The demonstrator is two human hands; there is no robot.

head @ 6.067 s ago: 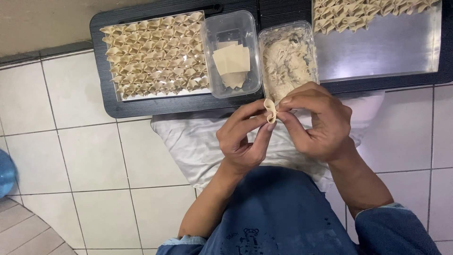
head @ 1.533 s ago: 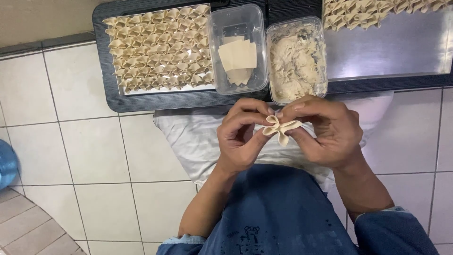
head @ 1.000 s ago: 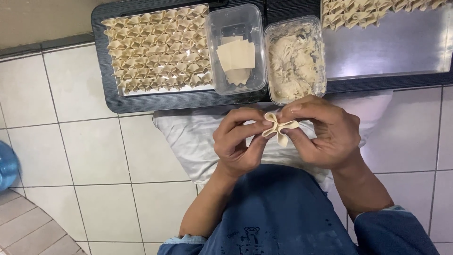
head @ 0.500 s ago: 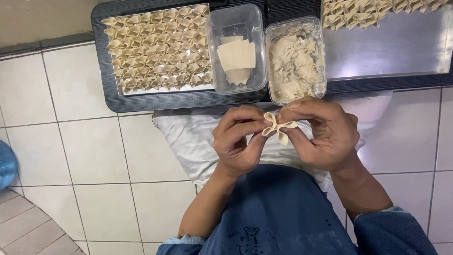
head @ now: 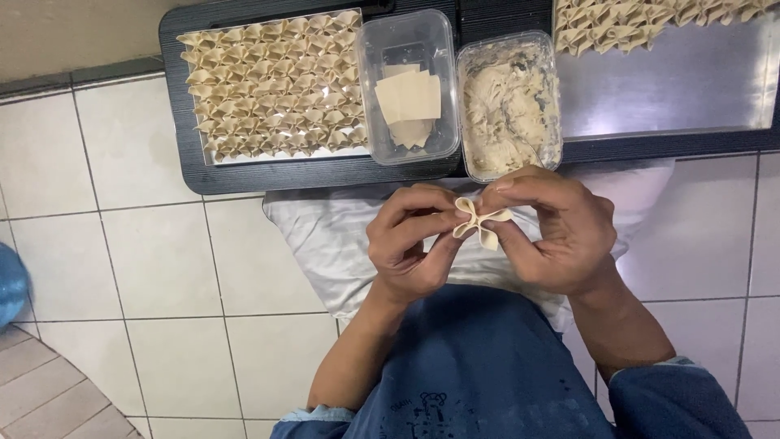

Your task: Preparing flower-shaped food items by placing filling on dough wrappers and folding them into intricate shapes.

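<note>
A small folded dumpling (head: 478,220) of pale dough is pinched between both hands, over a white cloth (head: 325,236) on my lap. My left hand (head: 410,244) grips its left side with thumb and fingers. My right hand (head: 552,232) pinches its right side from above. Just beyond my hands stand a clear tub of square dough wrappers (head: 409,102) and a clear tub of pale filling (head: 508,110).
A black tray (head: 244,175) on the tiled floor holds a sheet covered with several rows of folded dumplings (head: 272,85). At the top right a metal tray (head: 691,81) carries more dumplings along its far edge. A blue object (head: 10,280) lies at the left edge.
Six seconds ago the dough was still a closed lump at my fingertips; now it is spread into a bow-like fold. Over the last second my hands have hardly moved.
</note>
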